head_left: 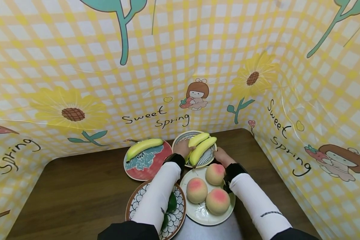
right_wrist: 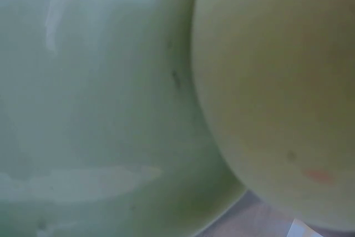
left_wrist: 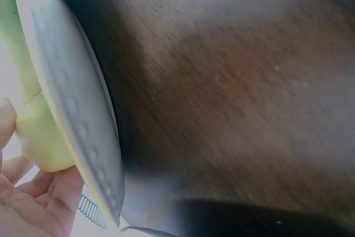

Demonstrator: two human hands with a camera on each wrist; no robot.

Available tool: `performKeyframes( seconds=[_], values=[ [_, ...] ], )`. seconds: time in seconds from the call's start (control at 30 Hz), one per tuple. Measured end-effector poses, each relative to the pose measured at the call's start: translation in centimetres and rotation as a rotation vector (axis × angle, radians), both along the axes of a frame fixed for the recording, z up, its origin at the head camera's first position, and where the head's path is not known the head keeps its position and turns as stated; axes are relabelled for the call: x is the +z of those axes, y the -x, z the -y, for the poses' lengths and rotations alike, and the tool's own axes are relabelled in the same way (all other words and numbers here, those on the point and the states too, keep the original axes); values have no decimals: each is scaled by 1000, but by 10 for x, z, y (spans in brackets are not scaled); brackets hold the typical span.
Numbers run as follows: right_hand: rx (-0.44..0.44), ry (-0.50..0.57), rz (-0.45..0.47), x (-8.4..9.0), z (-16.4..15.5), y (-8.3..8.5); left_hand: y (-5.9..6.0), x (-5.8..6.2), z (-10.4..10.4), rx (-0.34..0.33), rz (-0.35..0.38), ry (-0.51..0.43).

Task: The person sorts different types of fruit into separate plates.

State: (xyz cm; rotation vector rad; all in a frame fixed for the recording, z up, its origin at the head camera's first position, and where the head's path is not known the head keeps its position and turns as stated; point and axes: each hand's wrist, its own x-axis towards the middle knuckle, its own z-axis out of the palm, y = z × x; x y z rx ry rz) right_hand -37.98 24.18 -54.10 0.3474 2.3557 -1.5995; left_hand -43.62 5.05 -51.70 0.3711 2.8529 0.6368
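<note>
In the head view, two bananas lie side by side on a black-and-white patterned plate (head_left: 180, 137) at the back of the table. My left hand (head_left: 182, 148) grips the rear banana (head_left: 199, 138); the left wrist view shows thumb and fingers on opposite sides of its end (left_wrist: 47, 137), beside the plate's rim. The front banana (head_left: 203, 151) lies against it, near my fingertips. At the right rim of that plate is my right hand (head_left: 223, 157), its fingertips at the edge and their hold too small to make out. No fingers show in the right wrist view, only a peach (right_wrist: 277, 81) and a pale plate (right_wrist: 100, 109).
Several peaches, one of them nearest (head_left: 217, 201), sit on a white plate (head_left: 195, 216) below my right forearm. A red and blue plate (head_left: 156, 166) carries another banana (head_left: 144, 147). Under my left forearm, a brown-rimmed plate (head_left: 131, 203) holds dark green items (head_left: 171, 202). Patterned cloth walls enclose the table.
</note>
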Motion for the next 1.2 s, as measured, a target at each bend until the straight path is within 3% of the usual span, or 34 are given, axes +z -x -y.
performKeyframes(
  seconds=[0.27, 0.43, 0.5, 0.53, 0.67, 0.77, 0.8, 0.93, 0.97, 1.0, 1.07, 1.2],
  values=[
    [-17, 14, 0, -9, -3, 6, -4, 5, -6, 35, 29, -17],
    [27, 49, -77, -60, -26, 38, -4, 4, -6, 38, 20, -9],
    [31, 45, -76, -68, -29, 44, -4, 5, -6, 35, 21, -10],
    [33, 49, -79, -65, -28, 42, -5, 6, -6, 34, 21, -13],
    [-21, 25, 13, -19, -7, 17, -7, 7, -6, 38, 37, -28],
    [-12, 32, 1, -14, -8, 13, -6, 6, -6, 33, 44, -31],
    [9, 42, -36, -27, -14, 19, -6, 5, -5, 31, 44, -30],
    [21, 46, -40, -72, -30, 45, -5, 2, -5, 19, 41, -39],
    [30, 55, -50, -73, -30, 44, -4, 2, -4, 13, 39, -45],
    [43, 65, -77, -89, -36, 53, -4, 2, -3, 5, 39, -56],
    [53, 81, -106, -102, -40, 60, -4, 2, 0, -21, 41, -74],
    [53, 75, -112, -87, -37, 53, -3, 2, 5, -70, 68, -96]
  ],
)
